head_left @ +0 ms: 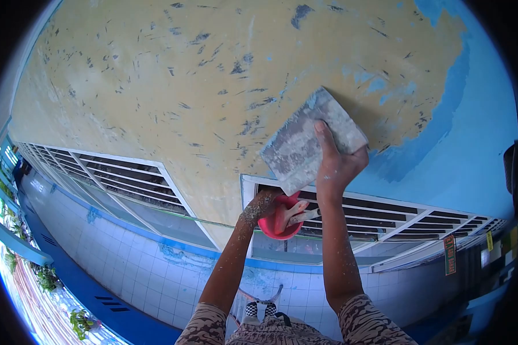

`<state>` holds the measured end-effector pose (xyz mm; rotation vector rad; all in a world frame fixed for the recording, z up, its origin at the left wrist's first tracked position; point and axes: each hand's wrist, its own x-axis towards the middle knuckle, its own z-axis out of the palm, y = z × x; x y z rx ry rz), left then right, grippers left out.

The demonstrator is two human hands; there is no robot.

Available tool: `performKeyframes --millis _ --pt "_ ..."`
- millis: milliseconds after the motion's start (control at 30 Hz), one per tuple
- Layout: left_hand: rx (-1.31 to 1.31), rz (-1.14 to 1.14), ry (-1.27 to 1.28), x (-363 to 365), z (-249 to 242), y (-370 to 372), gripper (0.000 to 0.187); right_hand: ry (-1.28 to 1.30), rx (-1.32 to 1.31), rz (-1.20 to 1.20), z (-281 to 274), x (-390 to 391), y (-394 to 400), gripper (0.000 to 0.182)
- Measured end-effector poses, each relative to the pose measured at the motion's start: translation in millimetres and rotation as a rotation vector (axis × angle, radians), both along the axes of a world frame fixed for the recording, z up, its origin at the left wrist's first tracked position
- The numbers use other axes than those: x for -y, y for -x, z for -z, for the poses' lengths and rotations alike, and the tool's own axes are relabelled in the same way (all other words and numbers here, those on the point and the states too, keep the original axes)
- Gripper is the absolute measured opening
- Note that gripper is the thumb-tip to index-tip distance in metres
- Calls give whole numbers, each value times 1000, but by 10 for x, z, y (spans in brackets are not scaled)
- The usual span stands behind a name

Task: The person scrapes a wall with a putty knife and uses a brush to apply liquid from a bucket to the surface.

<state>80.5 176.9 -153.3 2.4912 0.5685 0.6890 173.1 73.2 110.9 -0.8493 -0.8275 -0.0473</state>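
My right hand (337, 168) grips a wide, flat putty scraper (293, 146), thumb laid across its face and the other fingers hidden behind. Grey-white residue covers the blade, and bluish bits cling along its upper left edge. The scraper is close against the wall (172, 98), which is yellowish with dark scuffs. Lower down, my left hand (263, 205), flecked with pale specks, is closed on the rim of a red plastic container (283, 234). Pale tool handles (296, 215) stick out of the container toward the right.
Blue paint (471, 126) covers the wall's right side. White-barred window openings (126, 172) run beneath the yellowish area. Far below lies a tiled floor (132, 253), with my checkered shoes (260, 309) on a support. A blue ledge (86, 287) and plants (47, 278) are at left.
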Motion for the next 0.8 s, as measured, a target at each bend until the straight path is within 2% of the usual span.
performKeyframes --millis 100,233,267,333,367,433,467,533,567,633,667,700,767,800 --pt "11 -14 113 -76 80 -58 46 4 -32 36 68 23 41 29" --pt "104 -32 -145 -8 -82 -14 45 15 -120 -16 104 152 37 31" --pt "98 -29 -136 13 -75 -8 45 5 -108 11 90 104 72 31" --pt "-92 -31 219 -25 -62 -31 47 5 -109 -2 26 86 84 31" --pt "-96 -25 220 -26 16 -44 47 -4 -106 -17 13 92 86 30" --pt "-12 -54 30 -58 82 -49 45 -16 -142 -38 120 145 43 32" --pt "-3 -59 23 -92 69 -57 45 -5 -137 -22 133 155 33 32" --pt "125 -87 -279 -44 72 -44 45 10 -142 23 102 173 79 32" --pt "120 -82 -271 8 -23 -14 45 18 -147 27 122 173 55 32" --pt "-121 -14 164 8 -186 3 47 31 -165 -15 141 169 -33 33" --pt "-7 -36 166 16 -135 4 49 31 -166 -11 132 188 -76 33" --pt "-10 -35 165 47 -125 18 49 20 -121 -14 120 211 -110 30" --pt "159 -52 -152 44 -168 27 46 -1 -66 -26 38 156 -89 28" --pt "163 -54 -156 20 -192 9 46 -40 -67 -17 -6 89 -53 28"
